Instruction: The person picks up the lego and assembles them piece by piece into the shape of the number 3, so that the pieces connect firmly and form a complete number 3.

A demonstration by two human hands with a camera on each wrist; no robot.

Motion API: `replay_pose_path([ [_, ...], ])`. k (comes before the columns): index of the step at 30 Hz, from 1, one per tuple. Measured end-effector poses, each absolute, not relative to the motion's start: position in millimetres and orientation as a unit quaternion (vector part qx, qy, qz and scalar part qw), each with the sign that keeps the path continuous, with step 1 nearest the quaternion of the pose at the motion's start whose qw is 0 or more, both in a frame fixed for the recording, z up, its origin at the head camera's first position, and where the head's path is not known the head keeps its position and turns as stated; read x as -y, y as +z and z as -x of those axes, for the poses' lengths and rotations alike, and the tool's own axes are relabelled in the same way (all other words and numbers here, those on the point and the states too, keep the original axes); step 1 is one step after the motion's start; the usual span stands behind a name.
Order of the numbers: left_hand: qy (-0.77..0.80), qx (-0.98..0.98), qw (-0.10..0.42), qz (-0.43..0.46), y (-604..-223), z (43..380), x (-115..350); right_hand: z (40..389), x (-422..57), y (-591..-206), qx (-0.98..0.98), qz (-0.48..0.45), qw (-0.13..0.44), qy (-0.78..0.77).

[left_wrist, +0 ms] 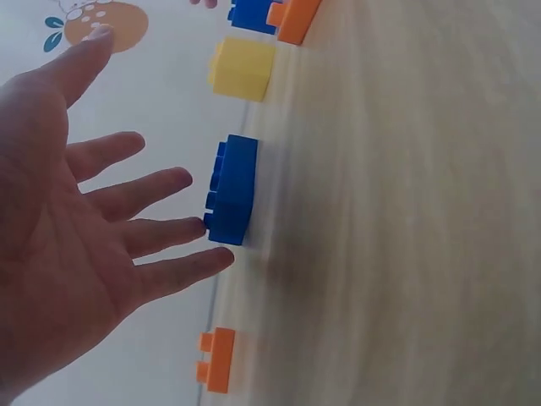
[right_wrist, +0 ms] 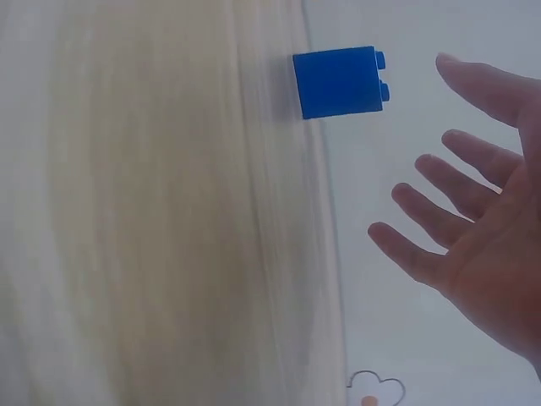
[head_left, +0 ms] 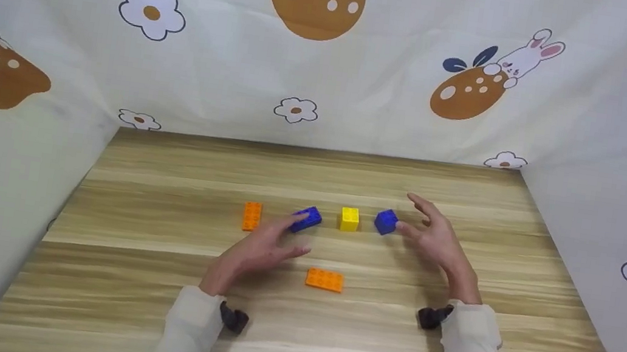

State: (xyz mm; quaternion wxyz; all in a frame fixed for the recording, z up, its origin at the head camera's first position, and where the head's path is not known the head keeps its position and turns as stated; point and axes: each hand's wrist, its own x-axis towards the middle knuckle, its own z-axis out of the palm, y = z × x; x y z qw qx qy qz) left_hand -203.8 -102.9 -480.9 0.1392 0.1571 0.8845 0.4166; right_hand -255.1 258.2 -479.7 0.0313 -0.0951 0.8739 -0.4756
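Fingers spread, my left hand (head_left: 262, 247) hovers by a long blue toy brick (head_left: 312, 220); in the left wrist view the fingertips come close to that brick's studs (left_wrist: 215, 182), and contact is hard to tell. My right hand (head_left: 435, 237) is spread beside a blue cube-shaped brick (head_left: 386, 222), its thumb nearest to it. In the right wrist view a gap shows between the thumb and this blue cube brick (right_wrist: 340, 83). Between the two blue bricks stands a yellow brick (head_left: 349, 219). Neither hand holds anything.
One flat orange brick (head_left: 251, 216) lies left of the long blue one. Another orange brick (head_left: 324, 280) lies nearer the front, between the forearms. Patterned cloth walls (head_left: 211, 75) enclose the wooden table (head_left: 165, 180) at the back and both sides.
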Motion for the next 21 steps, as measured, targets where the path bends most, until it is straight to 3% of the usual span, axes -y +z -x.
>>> replay_pose_path([
  [9,0.414,-0.882,0.124,-0.187,-481,202,92,255,-254,-482,-0.836,0.073,0.074,-0.539],
  [21,0.416,-0.857,0.186,-0.240,-491,200,82,258,-252,-482,-0.808,0.041,0.144,-0.569],
])
